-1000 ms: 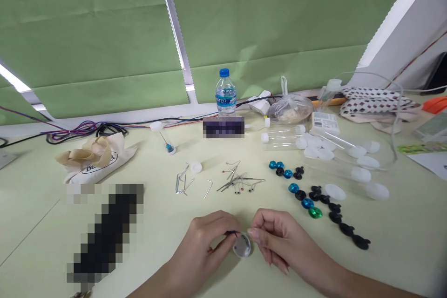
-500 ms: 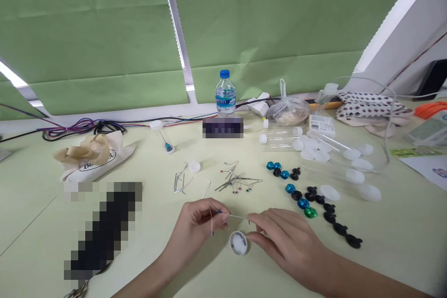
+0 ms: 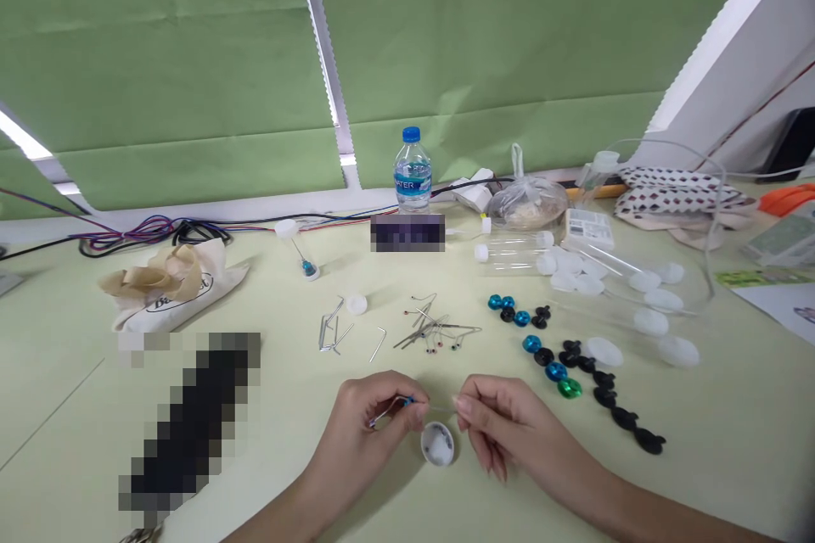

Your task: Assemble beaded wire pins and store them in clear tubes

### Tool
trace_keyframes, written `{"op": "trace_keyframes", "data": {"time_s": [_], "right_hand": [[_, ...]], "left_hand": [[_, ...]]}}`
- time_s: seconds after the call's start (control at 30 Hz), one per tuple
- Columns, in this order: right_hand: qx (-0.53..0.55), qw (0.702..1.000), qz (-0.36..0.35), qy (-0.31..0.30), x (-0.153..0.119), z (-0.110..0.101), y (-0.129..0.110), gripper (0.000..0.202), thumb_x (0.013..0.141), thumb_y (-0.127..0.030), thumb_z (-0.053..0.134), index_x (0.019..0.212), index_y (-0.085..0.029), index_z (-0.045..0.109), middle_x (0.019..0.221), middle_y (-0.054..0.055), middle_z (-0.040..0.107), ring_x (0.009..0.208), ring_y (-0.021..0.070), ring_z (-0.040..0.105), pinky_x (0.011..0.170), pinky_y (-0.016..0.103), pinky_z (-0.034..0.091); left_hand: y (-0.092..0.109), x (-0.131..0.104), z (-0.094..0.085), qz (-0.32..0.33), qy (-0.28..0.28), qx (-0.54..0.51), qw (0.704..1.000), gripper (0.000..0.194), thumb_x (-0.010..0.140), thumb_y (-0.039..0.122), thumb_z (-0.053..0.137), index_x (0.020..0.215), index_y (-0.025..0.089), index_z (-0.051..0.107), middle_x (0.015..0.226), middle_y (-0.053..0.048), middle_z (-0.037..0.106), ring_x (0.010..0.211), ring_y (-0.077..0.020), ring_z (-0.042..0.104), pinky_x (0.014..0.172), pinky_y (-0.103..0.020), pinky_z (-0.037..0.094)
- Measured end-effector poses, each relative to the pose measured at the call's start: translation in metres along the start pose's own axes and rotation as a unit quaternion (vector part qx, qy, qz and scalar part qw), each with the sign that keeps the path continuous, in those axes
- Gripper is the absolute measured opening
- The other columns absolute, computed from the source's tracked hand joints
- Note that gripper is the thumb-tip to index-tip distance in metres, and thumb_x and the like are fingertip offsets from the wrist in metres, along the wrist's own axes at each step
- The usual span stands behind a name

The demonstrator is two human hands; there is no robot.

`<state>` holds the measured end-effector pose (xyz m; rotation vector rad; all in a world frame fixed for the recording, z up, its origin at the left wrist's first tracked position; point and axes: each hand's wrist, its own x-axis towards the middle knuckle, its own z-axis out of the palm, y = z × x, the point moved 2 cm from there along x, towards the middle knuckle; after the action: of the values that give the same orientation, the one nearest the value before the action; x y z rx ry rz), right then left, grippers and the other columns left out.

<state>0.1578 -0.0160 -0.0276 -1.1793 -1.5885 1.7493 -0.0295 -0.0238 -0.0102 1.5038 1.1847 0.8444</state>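
Observation:
My left hand (image 3: pixel 375 424) is closed in a pinch on a thin bent metal wire (image 3: pixel 385 415) with a small blue piece (image 3: pixel 408 400) on it. Between my hands a fine straight length runs across to my right hand (image 3: pixel 503 420), whose thumb and forefinger are pressed together on its end. Just below that span a small round white cap (image 3: pixel 437 445) sits on the table, with white and dark bits inside. Behind my hands lie a loose pile of thin bent wires (image 3: pixel 433 327) with tiny coloured ends and several L-shaped metal keys (image 3: pixel 328 331).
Blue, green and black round pieces (image 3: pixel 556 372) lie on the right, near white caps (image 3: pixel 604 351) and clear tubes (image 3: pixel 515 250). A water bottle (image 3: pixel 413 170) stands at the back. A cloth bag (image 3: pixel 184 288) and a blurred dark object (image 3: pixel 197 416) are on the left.
My right hand has turned, its fingers now curled under in a pinch. In my left hand the wire with the blue piece has swung from hanging down to lying across the fingers.

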Motion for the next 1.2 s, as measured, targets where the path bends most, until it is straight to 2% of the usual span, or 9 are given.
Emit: {"op": "trace_keyframes", "data": {"time_s": [0.1, 0.27, 0.33, 0.5, 0.6, 0.7, 0.9, 1.03, 1.2], "right_hand": [[-0.18, 0.974, -0.114, 0.078, -0.001, -0.008, -0.004, 0.03, 0.091, -0.044, 0.047, 0.099, -0.018, 0.058, 0.068, 0.002, 0.062, 0.055, 0.0117, 0.055, 0.052, 0.024, 0.046], [-0.5, 0.751, -0.404, 0.153, -0.012, -0.013, -0.019, 0.027, 0.089, -0.021, 0.055, 0.117, -0.021, 0.057, 0.1, 0.01, 0.065, 0.083, 0.0203, 0.061, 0.071, 0.035, 0.049], [-0.529, 0.728, -0.42, 0.12, -0.014, -0.012, -0.019, 0.025, 0.089, -0.01, 0.05, 0.11, -0.018, 0.061, 0.092, 0.009, 0.066, 0.079, 0.0195, 0.06, 0.068, 0.034, 0.048], [-0.444, 0.819, -0.351, 0.094, -0.013, -0.005, -0.01, 0.022, 0.092, -0.015, 0.045, 0.093, -0.017, 0.066, 0.077, 0.007, 0.065, 0.066, 0.0169, 0.057, 0.059, 0.031, 0.044], [-0.254, 0.942, -0.2, 0.083, -0.007, -0.001, -0.006, 0.027, 0.093, -0.029, 0.047, 0.079, -0.018, 0.067, 0.067, 0.003, 0.062, 0.059, 0.0134, 0.056, 0.054, 0.026, 0.043], [-0.039, 0.997, -0.056, 0.032, -0.001, 0.002, -0.002, 0.033, 0.089, -0.041, 0.052, 0.07, -0.016, 0.064, 0.064, 0.002, 0.064, 0.053, 0.0104, 0.057, 0.049, 0.022, 0.041], [0.092, 0.996, 0.001, 0.005, 0.003, 0.002, 0.004, 0.03, 0.082, -0.044, 0.061, 0.087, -0.015, 0.065, 0.061, 0.0, 0.066, 0.046, 0.009, 0.057, 0.043, 0.019, 0.035], [-0.022, 0.995, -0.086, 0.049, 0.0, -0.002, 0.002, 0.025, 0.084, -0.034, 0.063, 0.103, -0.019, 0.062, 0.074, 0.002, 0.067, 0.064, 0.0139, 0.063, 0.057, 0.025, 0.047], [-0.353, 0.861, -0.353, 0.095, -0.007, -0.007, 0.0, 0.023, 0.089, -0.019, 0.056, 0.112, -0.018, 0.059, 0.09, 0.007, 0.067, 0.077, 0.0172, 0.061, 0.067, 0.03, 0.048]], "left_hand": [[0.001, 0.002, -0.002, -0.019, -0.007, -0.03, 0.999, 0.017, 0.083, 0.029, 0.059, 0.079, 0.016, 0.069, 0.069, -0.005, 0.067, 0.066, -0.0168, 0.061, 0.064, -0.027, 0.047], [0.001, 0.005, -0.006, -0.058, 0.0, -0.089, 0.994, 0.015, 0.08, 0.029, 0.062, 0.077, 0.015, 0.068, 0.067, -0.004, 0.067, 0.066, -0.0168, 0.063, 0.067, -0.028, 0.048], [0.001, 0.004, -0.005, -0.059, -0.003, -0.103, 0.993, 0.015, 0.079, 0.029, 0.064, 0.077, 0.015, 0.069, 0.07, -0.005, 0.067, 0.067, -0.0172, 0.063, 0.067, -0.029, 0.049], [0.0, 0.0, -0.001, -0.052, -0.004, -0.106, 0.993, 0.015, 0.079, 0.029, 0.065, 0.079, 0.015, 0.069, 0.07, -0.005, 0.066, 0.066, -0.0167, 0.062, 0.065, -0.028, 0.049], [0.001, -0.002, -0.002, -0.03, 0.007, -0.065, 0.997, 0.015, 0.08, 0.029, 0.062, 0.079, 0.016, 0.069, 0.071, -0.004, 0.066, 0.066, -0.0161, 0.061, 0.063, -0.027, 0.049], [0.002, -0.003, -0.002, 0.005, 0.017, 0.005, 1.0, 0.015, 0.083, 0.028, 0.059, 0.079, 0.017, 0.069, 0.073, -0.004, 0.066, 0.066, -0.0156, 0.06, 0.063, -0.026, 0.048], [0.003, -0.002, -0.001, 0.046, 0.009, 0.056, 0.997, 0.015, 0.085, 0.024, 0.056, 0.08, 0.017, 0.068, 0.074, -0.004, 0.066, 0.066, -0.0142, 0.059, 0.061, -0.023, 0.046], [-0.002, 0.003, -0.004, 0.0, 0.009, -0.005, 1.0, 0.016, 0.084, 0.027, 0.057, 0.079, 0.016, 0.067, 0.067, -0.003, 0.063, 0.062, -0.0138, 0.058, 0.058, -0.022, 0.045], [-0.007, 0.008, -0.007, -0.042, 0.008, -0.08, 0.996, 0.014, 0.082, 0.026, 0.06, 0.078, 0.014, 0.067, 0.065, -0.003, 0.064, 0.064, -0.0142, 0.059, 0.064, -0.025, 0.047]]}}
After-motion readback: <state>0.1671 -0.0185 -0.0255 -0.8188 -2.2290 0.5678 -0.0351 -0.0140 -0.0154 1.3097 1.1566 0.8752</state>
